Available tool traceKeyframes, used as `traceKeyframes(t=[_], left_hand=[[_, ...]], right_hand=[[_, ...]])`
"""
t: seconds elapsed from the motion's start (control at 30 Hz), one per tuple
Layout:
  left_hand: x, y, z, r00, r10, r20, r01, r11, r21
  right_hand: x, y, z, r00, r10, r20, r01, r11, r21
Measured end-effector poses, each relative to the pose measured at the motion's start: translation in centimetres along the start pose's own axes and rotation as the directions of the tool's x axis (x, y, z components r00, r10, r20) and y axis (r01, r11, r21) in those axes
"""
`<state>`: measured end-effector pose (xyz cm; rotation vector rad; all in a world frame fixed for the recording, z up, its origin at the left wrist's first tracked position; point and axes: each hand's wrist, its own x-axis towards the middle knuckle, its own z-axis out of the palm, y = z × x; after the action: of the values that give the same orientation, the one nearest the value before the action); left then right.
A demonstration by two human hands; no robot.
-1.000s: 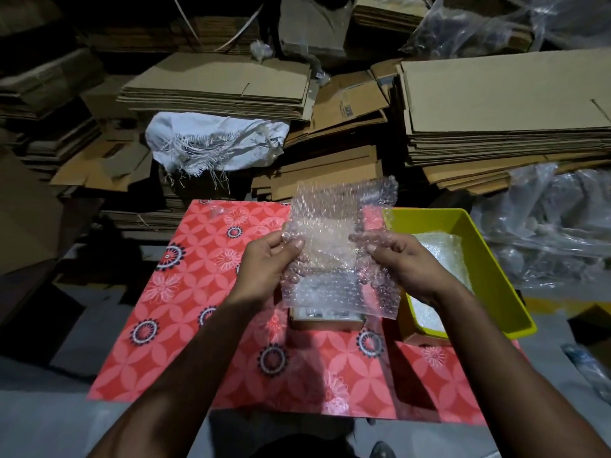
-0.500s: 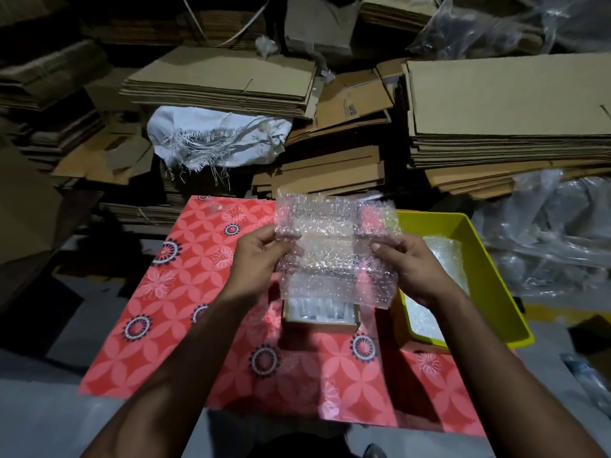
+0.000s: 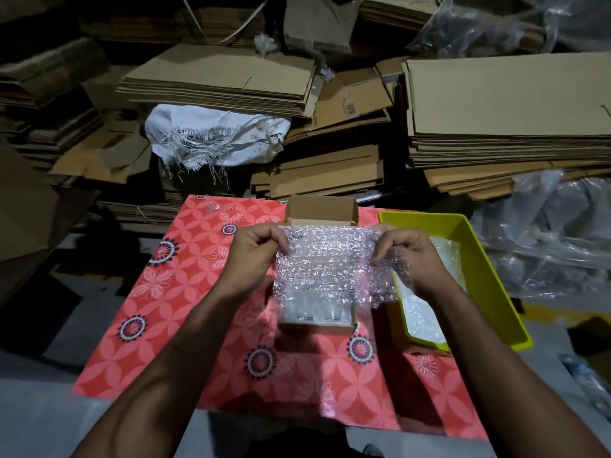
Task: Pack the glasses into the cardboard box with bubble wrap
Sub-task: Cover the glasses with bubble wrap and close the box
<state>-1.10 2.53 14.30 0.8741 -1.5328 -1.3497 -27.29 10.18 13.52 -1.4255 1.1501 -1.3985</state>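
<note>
A sheet of clear bubble wrap (image 3: 325,264) is stretched between my hands over a small open cardboard box (image 3: 322,208), whose raised flap shows behind the sheet. My left hand (image 3: 254,256) pinches the sheet's upper left edge. My right hand (image 3: 410,256) pinches its upper right edge. Glasses (image 3: 314,314) show dimly inside the box's near end, under the sheet's lower edge. The box stands on a red flower-patterned mat (image 3: 185,292).
A yellow-green plastic tray (image 3: 486,276) with more bubble wrap (image 3: 426,312) in it stands right of the box. Stacks of flattened cardboard (image 3: 218,77) and a white sack (image 3: 211,140) fill the back. Clear plastic bags (image 3: 545,233) lie at the right.
Both hands have lowered the bubble wrap toward the box and pulled it wider. The box's rear flap, hidden before by the sheet, now shows above it.
</note>
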Motion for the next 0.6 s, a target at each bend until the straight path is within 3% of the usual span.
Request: traceKeyframes(t=[0.07, 0.17, 0.27, 0.43, 0.5, 0.57, 0.6], left_hand=[[-0.2, 0.4, 0.8, 0.993, -0.115, -0.033, 0.106, 0.976, -0.192], [-0.4, -0.9, 0.9, 0.952, -0.3, 0.066, 0.301, 0.872, -0.387], [-1.1, -1.5, 1.2, 0.898, -0.413, 0.153, 0.44, 0.841, -0.315], [-1.2, -2.0, 2.4, 0.925, -0.363, 0.111, 0.379, 0.899, -0.22], [-1.2, -1.8, 2.4, 0.939, -0.336, 0.071, 0.343, 0.912, -0.226], [-1.3, -1.4, 2.5, 0.946, -0.322, 0.036, 0.322, 0.923, -0.208], [-1.3, -1.6, 2.4, 0.948, -0.316, 0.028, 0.315, 0.925, -0.213]], right_hand=[[0.1, 0.0, 0.0, 1.0, -0.017, -0.024, 0.016, 0.999, -0.042], [0.5, 0.0, -0.1, 0.999, -0.037, -0.028, 0.035, 0.996, -0.079], [0.8, 0.5, -0.6, 0.998, -0.06, -0.026, 0.055, 0.985, -0.165], [0.4, 0.0, -0.6, 0.991, -0.126, 0.042, 0.132, 0.914, -0.385], [-0.1, 0.5, -0.7, 0.999, -0.036, 0.027, 0.042, 0.965, -0.26], [-0.6, 0.9, -1.0, 0.983, 0.172, -0.059, -0.16, 0.973, 0.166], [-0.8, 0.9, -1.1, 0.955, 0.292, -0.053, -0.252, 0.89, 0.381]])
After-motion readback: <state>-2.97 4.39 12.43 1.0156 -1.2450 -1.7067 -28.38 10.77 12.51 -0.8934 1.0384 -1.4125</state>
